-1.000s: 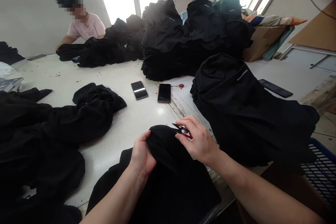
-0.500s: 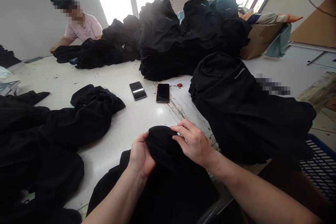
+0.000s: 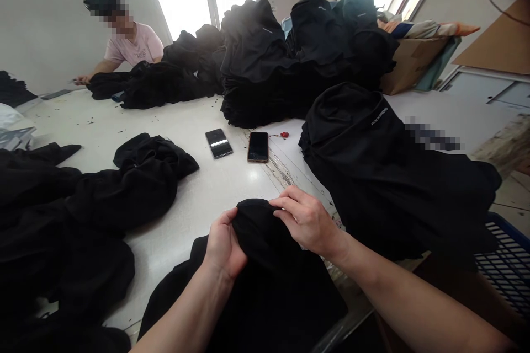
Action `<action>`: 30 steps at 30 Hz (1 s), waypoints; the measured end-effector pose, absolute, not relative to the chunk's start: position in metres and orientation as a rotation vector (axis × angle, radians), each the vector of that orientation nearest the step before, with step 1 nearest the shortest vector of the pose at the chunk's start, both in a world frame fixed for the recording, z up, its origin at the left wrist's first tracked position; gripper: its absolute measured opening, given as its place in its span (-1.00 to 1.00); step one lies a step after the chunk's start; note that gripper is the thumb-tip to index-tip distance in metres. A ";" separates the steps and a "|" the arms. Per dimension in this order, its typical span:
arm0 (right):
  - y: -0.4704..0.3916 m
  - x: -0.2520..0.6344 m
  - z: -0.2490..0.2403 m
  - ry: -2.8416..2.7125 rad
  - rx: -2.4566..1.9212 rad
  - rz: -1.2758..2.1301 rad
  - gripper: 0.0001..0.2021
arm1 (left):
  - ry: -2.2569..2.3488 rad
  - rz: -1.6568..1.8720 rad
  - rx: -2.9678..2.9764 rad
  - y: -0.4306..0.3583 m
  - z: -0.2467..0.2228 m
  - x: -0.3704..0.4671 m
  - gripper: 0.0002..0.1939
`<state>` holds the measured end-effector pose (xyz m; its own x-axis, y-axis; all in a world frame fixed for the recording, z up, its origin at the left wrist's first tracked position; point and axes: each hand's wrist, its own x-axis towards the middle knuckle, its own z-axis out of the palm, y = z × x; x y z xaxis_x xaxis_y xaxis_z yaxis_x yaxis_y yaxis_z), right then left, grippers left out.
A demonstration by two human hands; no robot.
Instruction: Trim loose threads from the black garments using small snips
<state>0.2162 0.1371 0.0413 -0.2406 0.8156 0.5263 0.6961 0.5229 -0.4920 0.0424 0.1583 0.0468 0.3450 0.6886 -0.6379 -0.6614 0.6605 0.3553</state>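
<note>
A black garment (image 3: 281,292) hangs over the near table edge, its upper rim raised between my hands. My left hand (image 3: 223,242) grips the left side of that rim, thumb on top and the other fingers hidden behind the cloth. At the right end of the rim, my right hand (image 3: 304,218) pinches the edge between thumb and fingers. A thin light line shows on the rim beside the right fingertips. Just beyond the hands, two phones lie flat, a grey one (image 3: 219,143) and a dark one (image 3: 258,147) with a red tag.
Black garments (image 3: 99,204) lie loosely at the left. A black pile with white lettering (image 3: 372,171) is at the right, near a blue basket (image 3: 507,259). Tall black stacks (image 3: 265,71) and a cardboard box (image 3: 409,63) stand behind. Another person (image 3: 134,47) sits at the far left.
My hands hold the same rim, with the right fingers shifted slightly. The other person's hand at the far left has moved a little outward from the black cloth.
</note>
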 end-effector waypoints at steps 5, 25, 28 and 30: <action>0.137 0.218 0.044 -1.992 -1.234 0.255 -0.75 | 0.857 0.880 0.041 0.158 0.048 0.043 -0.70; 0.127 0.222 0.041 -1.839 -1.535 0.945 -0.85 | 0.873 1.302 0.669 0.163 0.063 0.028 -0.87; 0.124 0.231 0.034 -1.825 -1.700 0.628 -0.80 | 1.042 1.591 1.110 0.167 0.068 0.011 -0.86; 0.121 0.241 0.031 -1.864 -1.777 0.395 -0.86 | 1.159 1.661 1.340 0.166 0.072 -0.008 -0.81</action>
<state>0.2410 0.1211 0.0310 0.0056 0.9849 0.1730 0.8301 0.0919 -0.5499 -0.0081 0.1664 0.0722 -0.2219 0.9097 0.3510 0.0156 -0.3566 0.9341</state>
